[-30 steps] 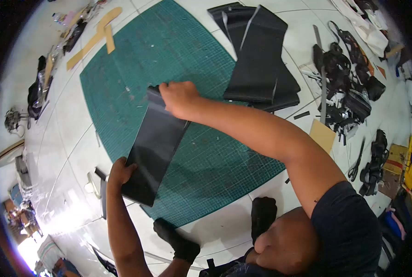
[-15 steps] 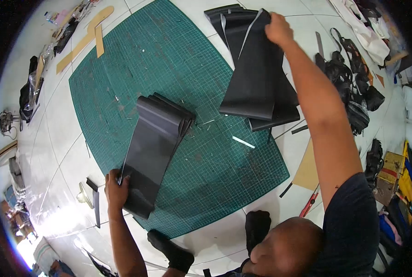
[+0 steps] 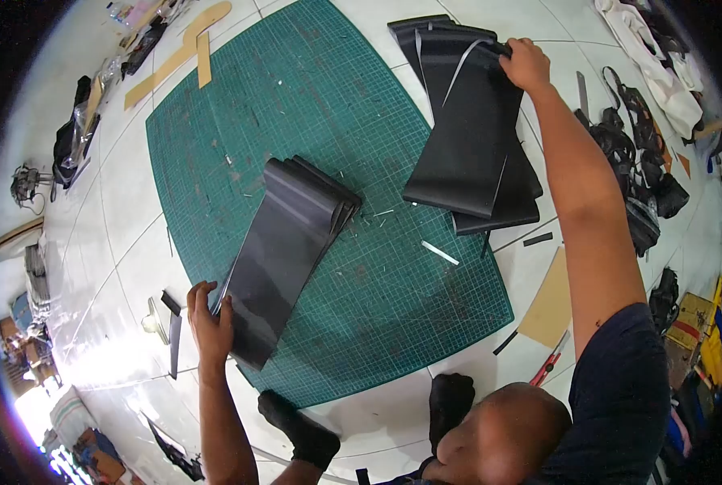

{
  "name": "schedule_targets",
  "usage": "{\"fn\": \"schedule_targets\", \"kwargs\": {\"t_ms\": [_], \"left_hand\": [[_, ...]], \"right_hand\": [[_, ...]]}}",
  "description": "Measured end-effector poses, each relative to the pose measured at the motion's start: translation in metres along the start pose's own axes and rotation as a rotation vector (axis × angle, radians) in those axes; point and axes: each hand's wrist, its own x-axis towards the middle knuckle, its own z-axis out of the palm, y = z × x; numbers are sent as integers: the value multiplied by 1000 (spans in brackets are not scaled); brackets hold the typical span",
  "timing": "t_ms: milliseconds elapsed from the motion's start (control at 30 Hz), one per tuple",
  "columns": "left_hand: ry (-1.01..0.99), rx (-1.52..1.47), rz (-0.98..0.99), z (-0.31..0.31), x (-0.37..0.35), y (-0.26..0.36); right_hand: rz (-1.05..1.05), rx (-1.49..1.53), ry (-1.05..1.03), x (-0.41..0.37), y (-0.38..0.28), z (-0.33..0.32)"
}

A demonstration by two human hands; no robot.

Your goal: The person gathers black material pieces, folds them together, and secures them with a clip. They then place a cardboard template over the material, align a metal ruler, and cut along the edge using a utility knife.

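Observation:
A stack of long black sheet pieces (image 3: 276, 259), folded at the far end, lies slantwise on the green cutting mat (image 3: 215, 145). My left hand (image 3: 210, 323) is at the lower left edge of this stack, its fingers apart and the thumb close to the edge. Across the mat's right edge lies a second pile of black sheet pieces (image 3: 462, 153), fanned out, with thin pale strips (image 3: 460, 69) along the top ones. My right hand (image 3: 528, 65) grips this pile's far right corner, fingers closed over it.
Tan pattern pieces (image 3: 205, 61) lie at the mat's far left, and a tan sheet (image 3: 548, 303) at the right. A red cutter (image 3: 548, 368) rests near my knee. Black straps and bags (image 3: 619, 153) are heaped on the right. White scraps (image 3: 440, 252) dot the mat.
My left hand's fingers have spread and come off the edge of the left stack. My right hand stays on the corner of the right pile. The whole view has shifted slightly.

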Motion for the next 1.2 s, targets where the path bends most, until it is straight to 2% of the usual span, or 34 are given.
{"fn": "schedule_targets", "kwargs": {"t_ms": [67,167,267,333,400,467,533,567,667,733,767,800,833,867,933,1033,1133,1200], "left_hand": [[22,45,74,-3,2,-3],[-32,-113,23,-10,11,24],[-55,-243,125,-5,26,66],[-155,-296,193,-3,39,103],[-160,-296,365,-6,49,154],[-178,-319,455,-14,56,210],[-26,-325,623,-10,65,246],[-7,-347,636,-11,67,260],[10,-445,678,-31,71,287],[-42,-548,700,-55,71,293],[-169,-649,624,-71,65,291],[-292,-746,551,-94,54,289],[-420,-838,473,-112,44,283],[-447,-830,450,-124,37,273],[-483,-817,390,-147,24,251],[-282,-847,285,-153,-3,214],[-223,-827,99,-136,-18,163],[-248,-861,87,-122,-18,120]], "right_hand": [[-56,101,96,-2,7,-7],[51,347,61,-29,-17,-72],[-81,399,184,-63,-37,-138],[-190,468,242,-83,-52,-187],[-306,519,285,-102,-59,-236],[-372,482,313,-116,-68,-283],[-438,466,336,-137,-93,-344],[-474,471,338,-154,-116,-385],[-605,539,394,-155,-142,-428],[-629,423,452,-149,-151,-442],[-639,366,483,-145,-155,-449],[-750,494,514,-144,-167,-459],[-821,596,451,-147,-171,-472],[-888,698,381,-150,-176,-485],[-872,699,257,-166,-194,-508],[-841,738,36,-170,-219,-531],[-704,741,-153,-170,-248,-535],[-650,776,-255,-162,-258,-520]]}}
